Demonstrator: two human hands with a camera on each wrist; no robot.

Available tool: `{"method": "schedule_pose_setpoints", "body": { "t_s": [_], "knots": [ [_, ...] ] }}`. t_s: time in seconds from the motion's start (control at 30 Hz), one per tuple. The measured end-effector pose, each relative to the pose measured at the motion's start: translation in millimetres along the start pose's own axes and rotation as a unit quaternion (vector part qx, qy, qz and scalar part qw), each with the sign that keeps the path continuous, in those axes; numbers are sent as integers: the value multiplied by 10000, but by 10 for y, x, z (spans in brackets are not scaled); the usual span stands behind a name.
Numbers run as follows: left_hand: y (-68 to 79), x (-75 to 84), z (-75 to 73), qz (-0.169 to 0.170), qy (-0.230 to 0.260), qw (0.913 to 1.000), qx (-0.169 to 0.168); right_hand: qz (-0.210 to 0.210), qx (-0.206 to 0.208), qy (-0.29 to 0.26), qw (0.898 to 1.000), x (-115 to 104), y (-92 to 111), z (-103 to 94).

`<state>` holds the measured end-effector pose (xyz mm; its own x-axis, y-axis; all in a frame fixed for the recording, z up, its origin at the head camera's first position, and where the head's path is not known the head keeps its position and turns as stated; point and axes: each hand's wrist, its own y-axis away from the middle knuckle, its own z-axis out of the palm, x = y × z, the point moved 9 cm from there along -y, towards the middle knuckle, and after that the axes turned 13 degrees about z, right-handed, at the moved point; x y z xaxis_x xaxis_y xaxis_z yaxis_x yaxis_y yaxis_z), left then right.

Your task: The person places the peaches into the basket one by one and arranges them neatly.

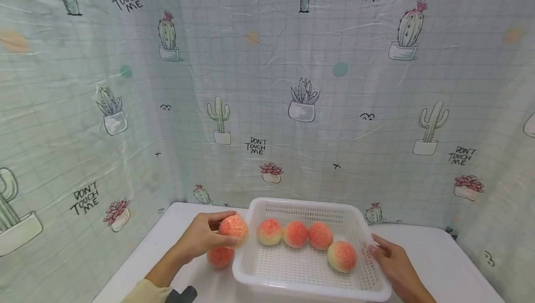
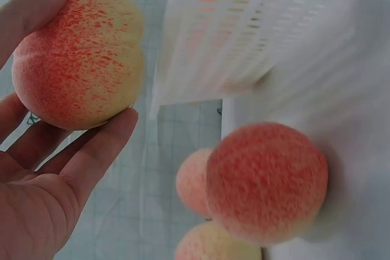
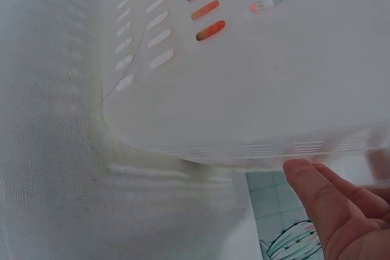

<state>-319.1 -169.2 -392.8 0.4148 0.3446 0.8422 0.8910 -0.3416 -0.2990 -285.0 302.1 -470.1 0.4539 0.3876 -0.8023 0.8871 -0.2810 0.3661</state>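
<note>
Noted left hand (image 1: pixel 204 237) curled round a peach (image 1: pixel 234 230), raised just beside the basket (image 1: pixel 288 265). Found right hand (image 1: pixel 392 260) with fingers extended, touching basket's opposite side.

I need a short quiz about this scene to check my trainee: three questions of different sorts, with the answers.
1. How many peaches lie inside the white basket?
2. True or false: the left hand holds a peach.
3. Where is the right hand? A) inside the basket; B) at the basket's right side; C) on the wall covering.

Key: 1. Four. 2. True. 3. B.
</note>
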Motion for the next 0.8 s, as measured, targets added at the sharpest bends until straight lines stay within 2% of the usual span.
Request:
{"method": "schedule_pose_setpoints", "body": {
  "t_s": [0.27,0.53,0.8],
  "knots": [
    [-170,136,195,342,32,9988,-349,-40,35,-80,10000,-4,17,-7],
    [-334,293,427,720,343,9918,-1002,-95,52,-42,9999,5,-3,-23],
    [-524,386,632,979,68,9851,-1414,-45,110,-71,9999,27,-37,-16]
  ]
}}
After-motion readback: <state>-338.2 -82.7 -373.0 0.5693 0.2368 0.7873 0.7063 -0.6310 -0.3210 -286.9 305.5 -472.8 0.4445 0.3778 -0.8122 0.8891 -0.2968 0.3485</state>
